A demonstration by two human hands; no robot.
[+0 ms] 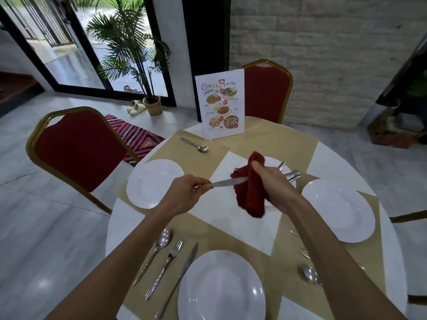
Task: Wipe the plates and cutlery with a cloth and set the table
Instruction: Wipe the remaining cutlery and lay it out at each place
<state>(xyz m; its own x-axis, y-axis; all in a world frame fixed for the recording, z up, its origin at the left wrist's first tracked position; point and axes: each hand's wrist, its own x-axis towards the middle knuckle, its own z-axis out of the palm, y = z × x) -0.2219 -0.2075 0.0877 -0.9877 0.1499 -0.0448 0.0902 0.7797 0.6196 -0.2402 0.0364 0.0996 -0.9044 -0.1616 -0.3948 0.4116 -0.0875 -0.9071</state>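
knife in the cloth at mid-frame

the left hand (191, 190) is curled round the handle of a table knife (227, 182), blade pointing to the right of the frame. the right hand (270, 183) grips a folded red cloth (250, 195), and the knife's tip goes into its folds. both are held above the middle of the round table (390, 250).

behind the cloth lies the centre plate (275, 162), with loose cutlery handles (292, 175) resting on its right rim. the left plate (153, 183) sits at middle left, the right plate (338, 210) at middle right, the near plate (221, 289) at the bottom centre. left of the near plate lie a spoon (157, 250), a fork (167, 264) and a second knife (182, 271), side by side. at lower right, partly hidden by the right forearm, lie another spoon (309, 274) and fork tines (305, 252). a lone spoon (195, 145) lies near the standing menu card (219, 107) in the upper centre.

a red chair (78, 153) stands at left, another chair (265, 91) behind the menu card, and a potted palm (129, 42) at upper left.
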